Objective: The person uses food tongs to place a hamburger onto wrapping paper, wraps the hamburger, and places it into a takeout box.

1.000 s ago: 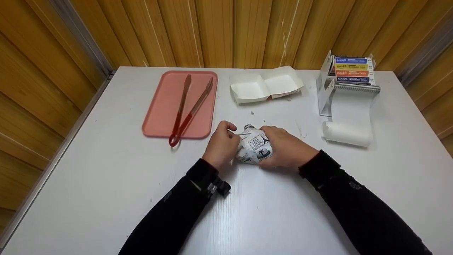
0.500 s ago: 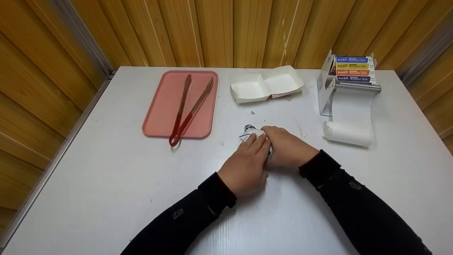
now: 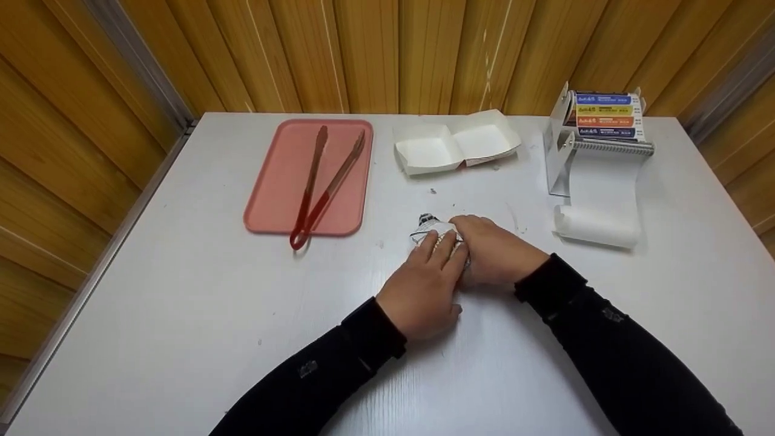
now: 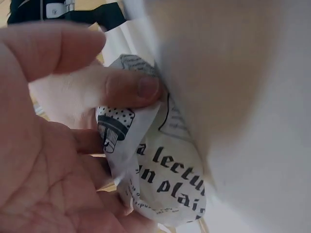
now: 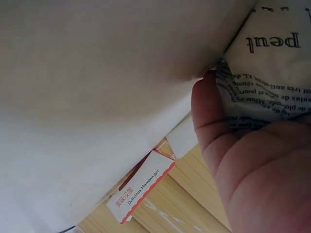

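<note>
A small bundle wrapped in white paper with black print (image 3: 431, 225) sits on the table between both hands. My left hand (image 3: 424, 290) lies across its top, fingers stretched forward and touching the paper. From the right side my right hand (image 3: 499, 251) holds the bundle, its thumb (image 4: 131, 89) against the near face in the left wrist view. Folded layers of the printed wrapper (image 4: 167, 170) show there beside the left palm (image 4: 48, 170). In the right wrist view a finger (image 5: 209, 104) reaches along the wrapper's lower edge. The contents are hidden by the paper.
A pink tray (image 3: 272, 181) bears red-handled tongs (image 3: 318, 209), whose handle end overhangs its front edge. Behind the bundle stands an unfolded white paper hamburger box (image 3: 427, 154). At the back right is a metal dispenser (image 3: 557, 160) with colourful boxes and a paper roll (image 3: 596, 227).
My left hand has gone from pinching at the bundle's left edge to lying over its top, fingers extended. The right hand keeps its hold on the right side.
</note>
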`<control>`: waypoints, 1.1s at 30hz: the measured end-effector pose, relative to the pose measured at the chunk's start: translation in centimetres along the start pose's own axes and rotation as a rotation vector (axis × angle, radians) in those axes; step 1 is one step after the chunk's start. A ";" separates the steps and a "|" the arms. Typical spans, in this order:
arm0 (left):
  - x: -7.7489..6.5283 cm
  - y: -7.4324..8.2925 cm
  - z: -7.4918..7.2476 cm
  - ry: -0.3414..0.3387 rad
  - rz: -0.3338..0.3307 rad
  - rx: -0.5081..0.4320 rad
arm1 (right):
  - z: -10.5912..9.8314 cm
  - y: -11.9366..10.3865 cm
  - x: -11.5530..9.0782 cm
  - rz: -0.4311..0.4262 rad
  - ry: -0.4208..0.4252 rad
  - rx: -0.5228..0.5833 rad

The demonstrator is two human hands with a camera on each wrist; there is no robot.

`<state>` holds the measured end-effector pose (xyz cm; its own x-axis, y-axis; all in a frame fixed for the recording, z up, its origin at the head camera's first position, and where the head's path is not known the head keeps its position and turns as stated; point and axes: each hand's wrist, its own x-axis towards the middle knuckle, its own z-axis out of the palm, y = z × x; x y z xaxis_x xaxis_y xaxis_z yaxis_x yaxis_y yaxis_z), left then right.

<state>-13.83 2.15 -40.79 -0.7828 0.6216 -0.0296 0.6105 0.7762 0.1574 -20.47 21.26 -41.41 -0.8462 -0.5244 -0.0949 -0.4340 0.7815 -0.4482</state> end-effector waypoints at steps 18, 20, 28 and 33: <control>0.3 0.5 0.6 0.034 0.043 0.119 | -0.9 1.3 -1.7 0.068 -0.055 0.028; 0.3 0.5 0.5 0.017 0.029 0.112 | -2.0 1.6 -2.5 0.099 -0.057 0.074; 0.2 0.5 0.4 -0.047 -0.008 0.117 | -7.9 6.4 -5.8 0.397 0.447 0.428; 0.3 0.5 0.4 -0.046 -0.012 0.122 | -9.1 10.9 -7.1 0.758 0.799 0.477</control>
<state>-13.68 2.73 -41.13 -0.7856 0.6140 -0.0766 0.6133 0.7891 0.0351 -22.00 36.64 -37.51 -0.8626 0.5052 0.0260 0.2731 0.5084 -0.8167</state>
